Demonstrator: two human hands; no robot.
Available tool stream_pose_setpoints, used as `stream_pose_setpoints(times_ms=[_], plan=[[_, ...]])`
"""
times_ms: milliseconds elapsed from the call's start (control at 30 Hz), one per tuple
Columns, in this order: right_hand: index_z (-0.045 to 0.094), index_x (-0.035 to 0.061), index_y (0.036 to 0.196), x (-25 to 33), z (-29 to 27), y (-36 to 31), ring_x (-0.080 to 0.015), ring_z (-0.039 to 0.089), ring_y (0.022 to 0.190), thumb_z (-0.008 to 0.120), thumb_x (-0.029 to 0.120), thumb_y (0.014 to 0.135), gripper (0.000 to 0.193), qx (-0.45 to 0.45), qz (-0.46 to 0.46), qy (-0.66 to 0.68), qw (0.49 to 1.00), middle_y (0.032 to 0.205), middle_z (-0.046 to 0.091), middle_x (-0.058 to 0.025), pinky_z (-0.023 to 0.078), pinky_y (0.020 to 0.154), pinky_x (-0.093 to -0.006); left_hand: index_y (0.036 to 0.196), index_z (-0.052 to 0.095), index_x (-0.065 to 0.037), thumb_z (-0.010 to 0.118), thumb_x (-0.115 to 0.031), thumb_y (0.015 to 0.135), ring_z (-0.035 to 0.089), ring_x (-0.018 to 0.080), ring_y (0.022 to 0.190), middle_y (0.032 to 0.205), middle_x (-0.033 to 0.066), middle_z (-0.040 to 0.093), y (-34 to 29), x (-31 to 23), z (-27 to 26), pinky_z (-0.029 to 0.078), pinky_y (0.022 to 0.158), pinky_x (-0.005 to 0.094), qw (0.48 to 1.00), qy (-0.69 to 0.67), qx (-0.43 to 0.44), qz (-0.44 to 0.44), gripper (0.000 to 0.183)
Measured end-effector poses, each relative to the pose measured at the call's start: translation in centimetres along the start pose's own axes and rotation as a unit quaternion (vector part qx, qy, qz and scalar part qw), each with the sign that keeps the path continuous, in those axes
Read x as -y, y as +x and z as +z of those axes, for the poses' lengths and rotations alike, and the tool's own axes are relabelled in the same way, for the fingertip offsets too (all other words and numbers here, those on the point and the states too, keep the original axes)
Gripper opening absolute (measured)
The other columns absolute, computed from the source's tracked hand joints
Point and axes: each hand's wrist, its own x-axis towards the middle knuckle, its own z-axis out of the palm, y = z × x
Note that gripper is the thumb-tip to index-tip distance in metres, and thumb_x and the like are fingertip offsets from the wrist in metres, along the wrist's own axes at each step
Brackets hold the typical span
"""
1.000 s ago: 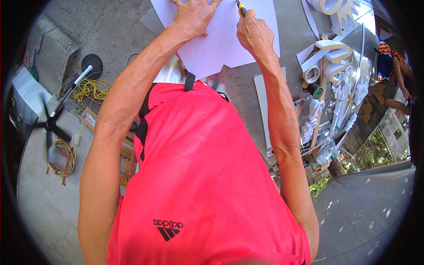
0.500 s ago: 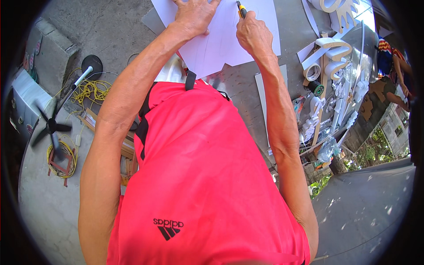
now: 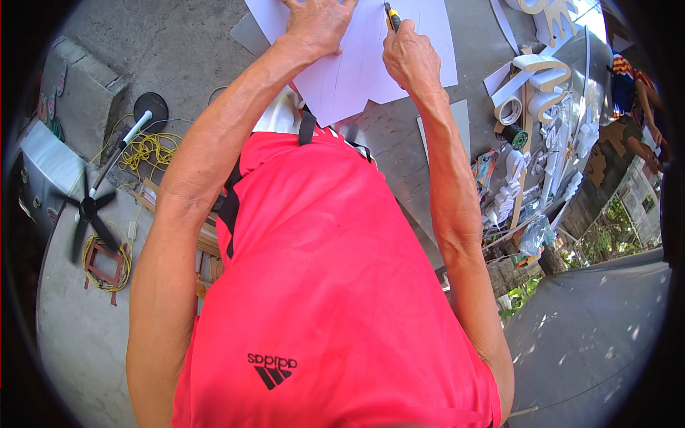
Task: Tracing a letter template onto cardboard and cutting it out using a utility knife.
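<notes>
the left hand (image 3: 319, 28) lies spread on the white sheet (image 3: 354, 75) atop the grey tabletop (image 3: 389, 135); the right hand (image 3: 412, 58) clasps a yellow-and-black cutter (image 3: 394, 21); the sheet looks light and easily creased, best pinned flat near its edge

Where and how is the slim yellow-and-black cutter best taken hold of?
I'd probably grip the slim yellow-and-black cutter by the rear of its handle, coming from the person's near side, as the right hand does. It slants, narrow front end pointing away from the person over the large white paper-like sheet, so a rear grip leaves the hand behind that tip. Its blade is unclear.
</notes>
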Motion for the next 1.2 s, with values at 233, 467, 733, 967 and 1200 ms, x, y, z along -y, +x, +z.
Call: stream_pose_setpoints(times_ms=[233,467,733,967,1200], plan=[[0.055,-0.0056,0.103,-0.1,0.4,0.0,-0.0487,0.070,0.078,0.046,0.022,0.100,0.029,0.003,0.016,0.032,0.999,0.084,0.069,-0.0321,0.054,0.071,-0.0573,0.159,0.032,-0.018,0.098,-0.030,0.052,0.003,0.0610,0.148,0.170,0.0154,0.010,0.2,-0.1,0.1,0.016,0.098,0.0912,1.000,0.003,-0.001,0.001,0.127],[0.055,-0.0049,0.103,0.5,0.1,-0.4,-0.0482,0.070,0.080,0.046,0.023,0.100,0.029,0.011,0.027,0.013,0.999,0.084,0.069,-0.0315,0.054,0.072,-0.0570,0.159,0.032,-0.018,0.097,-0.030,0.054,0.002,0.0612,0.148,0.170,0.0155,0.010,0.3,-0.1,0.2,0.016,0.098,0.0913,1.000,0.013,0.013,-0.009,0.123],[0.055,-0.0044,0.104,0.8,0.0,-0.8,-0.0480,0.070,0.081,0.046,0.024,0.101,0.030,0.027,0.046,0.016,0.998,0.085,0.069,-0.0311,0.053,0.074,-0.0575,0.158,0.032,-0.018,0.096,-0.029,0.055,0.001,0.0615,0.148,0.170,0.0158,0.010,0.4,0.1,0.5,0.016,0.098,0.0915,1.000,0.006,0.013,-0.008,0.122],[0.054,-0.0039,0.103,0.8,0.1,-1.2,-0.0481,0.070,0.082,0.046,0.023,0.101,0.028,0.015,0.036,-0.007,0.999,0.085,0.069,-0.0316,0.053,0.074,-0.0571,0.158,0.033,-0.017,0.096,-0.027,0.055,0.001,0.0617,0.148,0.170,0.0162,0.010,0.4,0.1,0.4,0.015,0.098,0.0917,1.000,0.002,0.009,-0.007,0.121],[0.055,-0.0007,0.105,0.1,0.9,-1.4,-0.0478,0.070,0.080,0.044,0.032,0.104,0.034,0.005,0.035,-0.013,0.999,0.085,0.070,-0.0309,0.054,0.073,-0.0561,0.158,0.033,-0.017,0.095,-0.027,0.056,0.003,0.0620,0.148,0.170,0.0166,0.011,0.3,0.1,0.6,0.015,0.098,0.0917,1.000,-0.001,-0.004,-0.001,0.120]])
